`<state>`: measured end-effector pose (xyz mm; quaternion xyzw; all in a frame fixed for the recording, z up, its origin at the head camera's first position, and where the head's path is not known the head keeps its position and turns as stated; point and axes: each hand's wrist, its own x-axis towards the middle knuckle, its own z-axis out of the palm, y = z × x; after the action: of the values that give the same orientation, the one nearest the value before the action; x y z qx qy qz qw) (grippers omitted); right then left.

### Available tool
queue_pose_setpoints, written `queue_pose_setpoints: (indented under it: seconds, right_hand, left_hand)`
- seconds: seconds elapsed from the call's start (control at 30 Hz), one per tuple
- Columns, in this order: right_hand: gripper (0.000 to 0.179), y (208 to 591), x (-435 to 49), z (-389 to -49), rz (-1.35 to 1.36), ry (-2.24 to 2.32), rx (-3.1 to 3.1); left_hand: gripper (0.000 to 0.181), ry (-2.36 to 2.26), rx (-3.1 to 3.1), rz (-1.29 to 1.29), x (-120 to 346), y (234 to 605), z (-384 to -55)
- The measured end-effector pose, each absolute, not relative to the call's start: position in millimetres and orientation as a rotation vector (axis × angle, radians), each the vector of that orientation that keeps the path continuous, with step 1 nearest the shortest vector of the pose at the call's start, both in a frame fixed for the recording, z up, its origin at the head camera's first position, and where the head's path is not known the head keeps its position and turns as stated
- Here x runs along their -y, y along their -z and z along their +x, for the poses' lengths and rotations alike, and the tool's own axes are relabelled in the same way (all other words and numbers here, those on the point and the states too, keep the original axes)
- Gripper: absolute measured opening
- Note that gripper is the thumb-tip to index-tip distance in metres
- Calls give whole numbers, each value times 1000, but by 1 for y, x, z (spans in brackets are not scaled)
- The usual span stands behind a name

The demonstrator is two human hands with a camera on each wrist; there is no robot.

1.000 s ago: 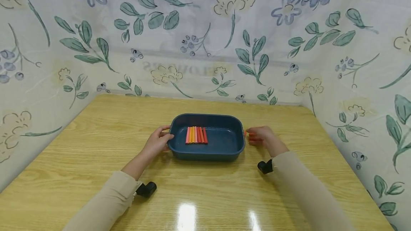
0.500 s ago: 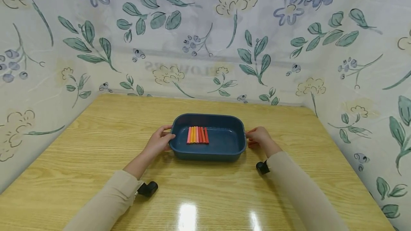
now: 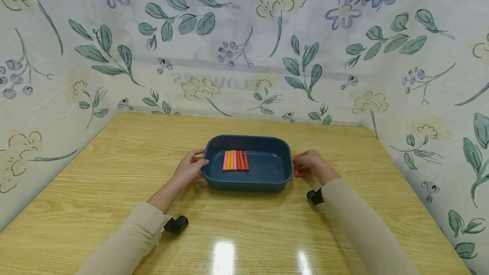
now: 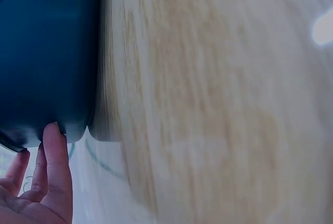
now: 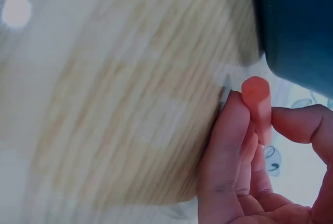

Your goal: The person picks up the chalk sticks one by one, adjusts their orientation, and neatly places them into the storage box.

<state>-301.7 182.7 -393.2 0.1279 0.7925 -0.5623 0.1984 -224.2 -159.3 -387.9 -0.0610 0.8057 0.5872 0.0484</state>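
A dark blue oblong tub (image 3: 267,165) stands on the wooden table. In its left half lies a row of several slim round sticks (image 3: 234,161), pink, yellow, orange and red, side by side. My left hand (image 3: 189,164) grips the tub's left end, thumb at the rim; in the left wrist view its fingers (image 4: 56,161) touch the outer wall. Just beyond the right end, my right hand (image 3: 314,164) pinches an orange-red crayon-like stick (image 5: 256,95) between thumb and fingers. In the head view that hand covers most of it.
The wooden tabletop (image 3: 244,220) spreads around the tub, with bright reflections near the front. Flower-patterned cloth (image 3: 244,46) closes off the back and both sides. Black wrist cameras (image 3: 176,225) hang beneath both cuffs.
My right hand has come in closer to the tub's right end over the second, then shifted slightly back right. My left hand keeps its grip, and the row of sticks looks the same.
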Motion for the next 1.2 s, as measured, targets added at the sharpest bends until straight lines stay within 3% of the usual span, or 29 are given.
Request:
queue_pose_setpoints:
  seconds: [0.37,1.2]
  right_hand:
    - [39,389,-203,-304,443,1887,-1901]
    - [50,340,-188,-306,205,1873,-1875]
  left_hand:
    - [51,-1784,-2474,-160,160,389,-224]
    - [50,-1770,-2476,-150,160,389,-226]
